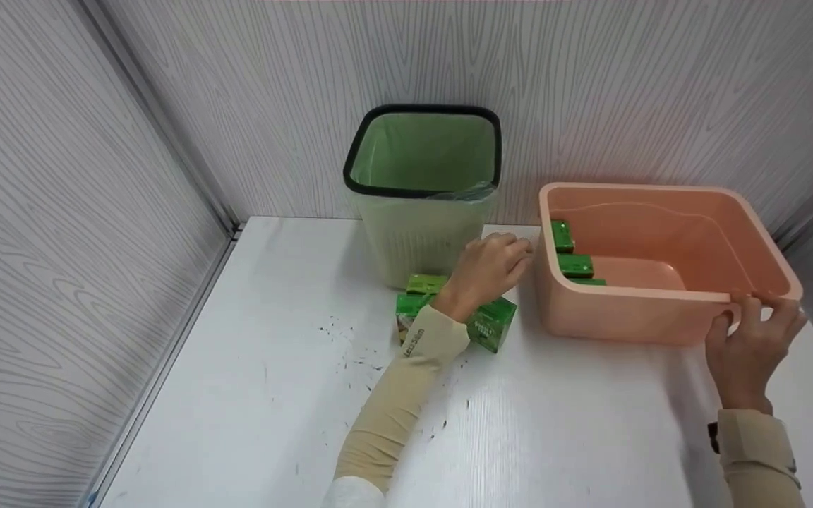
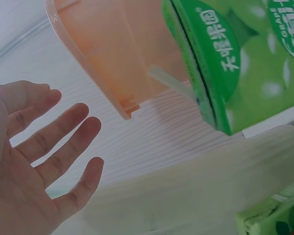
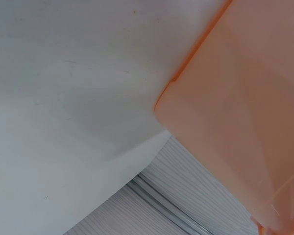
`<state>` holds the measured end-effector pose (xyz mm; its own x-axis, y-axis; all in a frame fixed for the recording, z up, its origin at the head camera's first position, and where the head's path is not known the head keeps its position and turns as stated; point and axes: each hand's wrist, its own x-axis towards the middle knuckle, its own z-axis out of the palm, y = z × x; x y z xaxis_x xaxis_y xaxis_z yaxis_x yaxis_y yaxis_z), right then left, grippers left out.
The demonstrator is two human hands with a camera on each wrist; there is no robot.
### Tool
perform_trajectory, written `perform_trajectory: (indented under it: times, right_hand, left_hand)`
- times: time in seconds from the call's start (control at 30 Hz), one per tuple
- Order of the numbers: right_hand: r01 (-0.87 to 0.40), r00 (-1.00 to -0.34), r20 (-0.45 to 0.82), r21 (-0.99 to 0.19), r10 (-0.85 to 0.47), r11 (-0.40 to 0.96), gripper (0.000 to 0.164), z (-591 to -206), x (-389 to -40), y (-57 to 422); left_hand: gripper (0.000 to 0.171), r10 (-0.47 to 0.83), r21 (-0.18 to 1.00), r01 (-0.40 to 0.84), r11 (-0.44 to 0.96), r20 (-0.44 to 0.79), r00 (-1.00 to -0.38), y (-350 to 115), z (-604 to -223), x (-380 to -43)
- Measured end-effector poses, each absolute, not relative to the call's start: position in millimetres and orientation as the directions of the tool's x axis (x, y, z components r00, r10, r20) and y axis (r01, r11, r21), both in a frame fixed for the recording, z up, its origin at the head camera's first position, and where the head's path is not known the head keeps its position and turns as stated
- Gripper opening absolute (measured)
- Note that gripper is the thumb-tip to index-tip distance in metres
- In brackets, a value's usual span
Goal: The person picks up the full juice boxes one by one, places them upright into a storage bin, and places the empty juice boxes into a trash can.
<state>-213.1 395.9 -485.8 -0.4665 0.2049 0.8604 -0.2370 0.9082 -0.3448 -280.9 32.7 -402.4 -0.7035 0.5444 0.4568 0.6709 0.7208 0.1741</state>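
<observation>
My left hand (image 1: 488, 271) hovers between the waste bin and the pink tub, above several green drink cartons on the table. In the left wrist view its fingers are spread and hold nothing. One carton (image 1: 492, 323) lies tilted below the wrist. Another carton (image 1: 410, 310) and a lighter green one (image 1: 426, 283) stand beside it, partly hidden by the arm. A printed carton (image 2: 245, 58) shows large in the left wrist view, a pale straw-like piece beside it. My right hand (image 1: 752, 346) grips the near right rim of the pink tub (image 1: 632, 310), fingers hooked over the edge.
Inside the tub, green cartons (image 1: 576, 265) line the left wall. Behind the loose cartons stands a pale green waste bin (image 1: 413, 233) with a black rim and a clear liner. Dark specks dot the white table (image 1: 293, 409). Wood-grain panels (image 1: 272, 106) enclose the back and sides.
</observation>
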Motion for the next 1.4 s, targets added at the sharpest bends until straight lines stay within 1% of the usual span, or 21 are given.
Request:
perform_trajectory:
  times: [0.2,0.4,0.6,0.67,0.83,0.97,1.1,1.27,1.4]
  right_hand:
    - [-0.24,-0.478,0.855,-0.349,0.202,0.906,0.015,-485.7,-212.3,396.0]
    - [-0.245,-0.47,0.859,-0.349,0.204,0.905,0.016,-486.3,-211.3,395.3]
    - [-0.22,-0.453,0.875,-0.294,0.17,0.93,0.016,-485.7,-210.7,396.8]
    - [-0.223,-0.458,0.874,-0.289,0.162,0.931,0.016,-485.3,-210.3,397.3]
    - [-0.217,-0.483,0.86,-0.301,0.166,0.928,0.016,-484.6,-208.6,397.8]
    - [-0.214,-0.48,0.861,-0.298,0.166,0.93,0.017,-484.6,-209.5,397.5]
    - [-0.214,-0.469,0.867,-0.295,0.166,0.931,0.018,-484.7,-211.5,397.5]
    - [-0.209,-0.459,0.872,-0.29,0.169,0.934,0.019,-485.8,-212.7,398.4]
    - [-0.2,-0.458,0.872,-0.291,0.173,0.936,0.019,-486.1,-212.2,398.1]
  left_hand:
    - [0.023,0.53,0.161,0.652,0.741,0.456,-0.715,27.6,-406.5,-275.7]
    - [0.022,0.515,0.17,0.637,0.752,0.45,-0.729,16.5,-408.8,-267.9]
    - [0.022,0.496,0.189,0.628,0.755,0.462,-0.735,4.4,-410.2,-263.9]
    - [0.021,0.491,0.189,0.632,0.752,0.478,-0.728,0.5,-409.7,-261.9]
    - [0.021,0.482,0.216,0.633,0.743,0.484,-0.731,-7.8,-411.0,-257.6]
    - [0.021,0.463,0.263,0.622,0.738,0.473,-0.749,-14.6,-413.1,-255.8]
    - [0.02,0.447,0.278,0.627,0.728,0.502,-0.741,-22.1,-415.0,-253.1]
    - [0.018,0.434,0.268,0.641,0.719,0.546,-0.716,-30.2,-419.4,-249.1]
    - [0.018,0.421,0.263,0.637,0.725,0.562,-0.712,-36.1,-423.0,-245.6]
